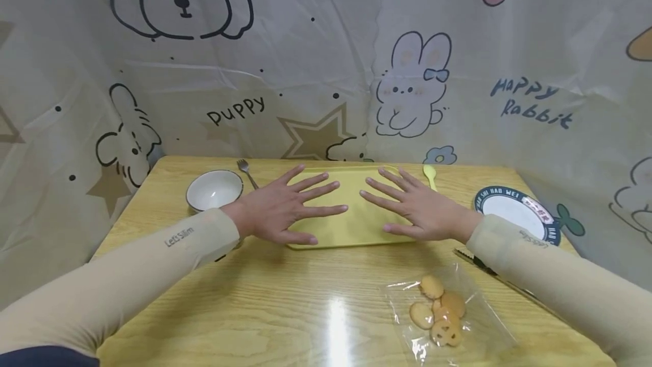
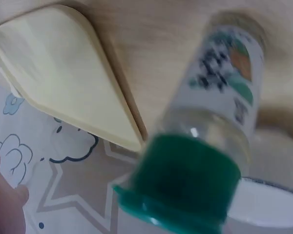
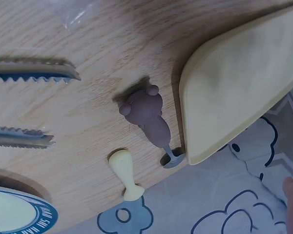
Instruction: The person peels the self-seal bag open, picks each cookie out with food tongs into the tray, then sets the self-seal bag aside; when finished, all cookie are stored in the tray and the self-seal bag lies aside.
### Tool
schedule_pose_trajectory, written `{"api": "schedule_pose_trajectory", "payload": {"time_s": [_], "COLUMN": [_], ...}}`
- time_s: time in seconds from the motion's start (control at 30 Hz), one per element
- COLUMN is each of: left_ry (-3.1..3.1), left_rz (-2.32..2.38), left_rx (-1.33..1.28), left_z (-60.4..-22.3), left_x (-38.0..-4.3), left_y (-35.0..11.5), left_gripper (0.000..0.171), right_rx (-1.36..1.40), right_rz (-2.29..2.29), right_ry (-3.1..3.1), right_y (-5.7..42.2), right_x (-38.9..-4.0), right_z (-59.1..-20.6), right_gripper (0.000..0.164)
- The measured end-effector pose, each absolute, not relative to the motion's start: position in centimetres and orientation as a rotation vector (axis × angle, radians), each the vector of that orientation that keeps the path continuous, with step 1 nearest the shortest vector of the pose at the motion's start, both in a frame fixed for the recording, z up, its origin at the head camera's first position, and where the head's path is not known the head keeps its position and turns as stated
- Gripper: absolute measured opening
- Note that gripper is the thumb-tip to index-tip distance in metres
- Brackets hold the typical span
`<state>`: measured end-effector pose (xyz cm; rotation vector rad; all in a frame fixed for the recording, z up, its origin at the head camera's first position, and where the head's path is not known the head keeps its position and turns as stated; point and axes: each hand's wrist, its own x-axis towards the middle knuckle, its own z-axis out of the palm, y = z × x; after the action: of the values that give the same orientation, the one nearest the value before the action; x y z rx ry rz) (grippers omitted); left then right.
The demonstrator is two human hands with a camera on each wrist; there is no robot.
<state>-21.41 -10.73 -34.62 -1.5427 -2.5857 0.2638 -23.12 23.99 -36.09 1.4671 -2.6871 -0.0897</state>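
Both hands reach forward with fingers spread, palms down and holding nothing. The left hand overlaps the left side of a yellow rectangular tray in the head view; the right hand overlaps its right side. Near the left wrist, a seasoning bottle with a green cap fills the left wrist view; the left forearm mostly hides it in the head view. By the tray's right edge, a brown bear-shaped utensil with a metal end lies beside a pale yellow spoon, both seen from the right wrist.
A white bowl and a fork are at the back left. On the right are a blue-rimmed plate and serrated metal tongs, partly under the right forearm. A clear bag of cookies lies at the front right. A printed cloth hangs behind.
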Motion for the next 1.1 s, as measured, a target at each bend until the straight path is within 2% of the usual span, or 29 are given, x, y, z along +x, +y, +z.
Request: {"api": "schedule_pose_trajectory", "payload": {"time_s": [0.27, 0.4, 0.47, 0.6, 0.73, 0.87, 1.1], "left_ry": [-2.835, -3.004, -3.073, -3.188, -3.167, -3.154, -3.072], "left_rz": [-0.233, -0.734, -1.032, -1.725, -2.245, -2.46, -2.672], "left_rx": [-1.455, -1.391, -1.334, -1.019, -0.677, -0.525, -0.46], "left_z": [-34.8, -35.9, -36.7, -38.0, -39.1, -40.1, -41.6], "left_x": [-19.0, -17.2, -16.2, -14.1, -12.1, -10.6, -9.0], "left_y": [-8.1, -6.1, -5.1, -3.3, -2.0, -1.0, 1.0], "left_gripper": [0.058, 0.042, 0.033, 0.025, 0.023, 0.021, 0.021], "right_rx": [1.263, 1.159, 1.15, 1.129, 0.956, 0.728, 0.612], "right_rz": [0.321, 0.565, 0.648, 0.781, 0.921, 0.993, 1.085], "right_ry": [-3.043, -3.15, -3.203, -3.375, -3.633, -3.794, -3.827], "right_y": [26.3, 27.9, 28.7, 30.3, 31.5, 32.6, 33.4], "right_x": [-22.3, -21.7, -21.5, -21.1, -20.1, -19.2, -18.4], "right_z": [-34.2, -33.6, -33.6, -33.9, -34.2, -34.9, -35.8], "right_gripper": [0.063, 0.056, 0.044, 0.027, 0.023, 0.019, 0.018]}}
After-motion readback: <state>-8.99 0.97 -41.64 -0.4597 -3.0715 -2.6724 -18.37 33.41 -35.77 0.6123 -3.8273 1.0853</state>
